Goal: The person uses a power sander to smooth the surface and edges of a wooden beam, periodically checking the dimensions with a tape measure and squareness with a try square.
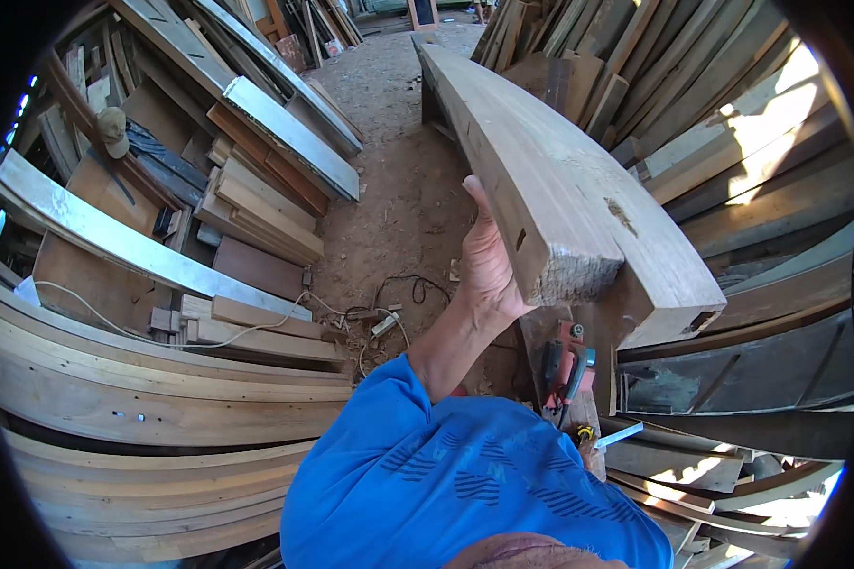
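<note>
Left hand [489,261] set against the side of the wooden beam [560,171] (fingers hidden; cannot tell its grip); right hand out of view.

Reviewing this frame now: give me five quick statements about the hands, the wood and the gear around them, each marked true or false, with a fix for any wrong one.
1. The left hand touches the left side of the long timber. True.
2. The right hand is seen gripping a red power tool. False: the right hand is not in view, and no visible hand touches the red power tool.
3. A white power strip lies on the floor. True.
4. The person wears a red shirt. False: the shirt is blue.
5. Boards stand or lie only on the right. False: there are also many boards on the left.
</note>
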A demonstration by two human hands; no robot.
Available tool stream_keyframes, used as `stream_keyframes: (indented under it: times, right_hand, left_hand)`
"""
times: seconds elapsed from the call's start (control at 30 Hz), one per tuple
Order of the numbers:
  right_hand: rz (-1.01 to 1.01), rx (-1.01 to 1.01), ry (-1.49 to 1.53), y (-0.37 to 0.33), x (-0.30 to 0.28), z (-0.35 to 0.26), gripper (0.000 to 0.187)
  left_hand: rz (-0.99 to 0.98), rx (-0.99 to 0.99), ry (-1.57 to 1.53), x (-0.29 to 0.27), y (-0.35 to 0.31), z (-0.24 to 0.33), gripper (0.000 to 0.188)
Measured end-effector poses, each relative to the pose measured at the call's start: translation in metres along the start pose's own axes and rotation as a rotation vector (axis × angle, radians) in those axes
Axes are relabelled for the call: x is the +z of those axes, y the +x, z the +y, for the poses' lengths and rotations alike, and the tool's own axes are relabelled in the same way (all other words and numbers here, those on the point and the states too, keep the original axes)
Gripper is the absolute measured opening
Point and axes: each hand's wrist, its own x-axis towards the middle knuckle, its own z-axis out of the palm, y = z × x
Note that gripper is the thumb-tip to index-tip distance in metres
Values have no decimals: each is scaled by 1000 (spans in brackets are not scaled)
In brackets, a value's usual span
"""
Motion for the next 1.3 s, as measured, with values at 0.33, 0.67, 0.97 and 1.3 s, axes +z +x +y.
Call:
stream_keyframes:
  times: [0.33,0.67,0.97,1.3]
  right_hand:
    - [-37,-56,69,10,-4,-3,42]
    - [-86,-112,259,16,-12,13,37]
    - [-594,-294,1402,29,-109,-39,31]
    - [-1140,-503,1863,-19,-225,-274,58]
  left_hand:
    - [27,24,150,9,0,3,84]
    - [616,143,585,-47,-89,15,96]
    - [437,103,239,-86,-180,9,101]
    - [485,66,193,-104,-224,16,109]
